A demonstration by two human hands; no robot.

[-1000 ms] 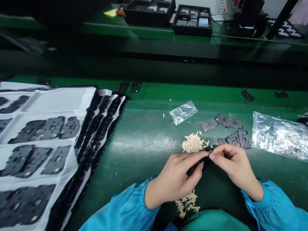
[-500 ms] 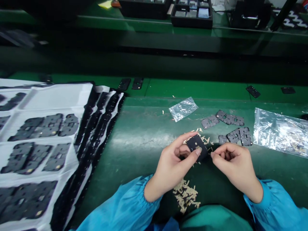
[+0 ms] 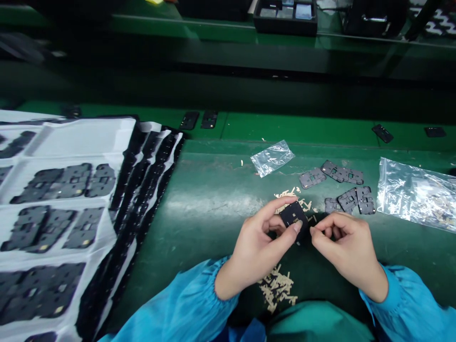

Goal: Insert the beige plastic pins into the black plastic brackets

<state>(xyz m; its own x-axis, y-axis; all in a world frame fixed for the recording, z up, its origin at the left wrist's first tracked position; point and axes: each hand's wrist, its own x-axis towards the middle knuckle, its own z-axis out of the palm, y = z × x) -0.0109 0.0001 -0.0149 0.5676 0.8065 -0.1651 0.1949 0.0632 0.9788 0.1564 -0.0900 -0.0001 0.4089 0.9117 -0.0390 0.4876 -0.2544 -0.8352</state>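
Note:
Between the thumb and fingers of my left hand (image 3: 258, 247) is a black plate (image 3: 292, 214), held tilted over the green mat. My right hand (image 3: 347, 249) is just right of the plate, thumb and index finger pinched together; anything between those fingertips is too small to make out. Small beige pieces (image 3: 285, 194) lie scattered behind the plate, and a second pile of beige pieces (image 3: 278, 287) lies nearer my body. Several dark plates (image 3: 351, 200) rest on the mat beyond my right hand.
White trays (image 3: 81, 137) with dark plates are stacked at the left. A small clear bag (image 3: 272, 158) lies behind my hands, a larger bag (image 3: 416, 194) at the right. Black boxes (image 3: 285, 23) stand on the back shelf.
The view has shifted slightly. My right hand has come a little closer to the black plate, which stays in my left hand.

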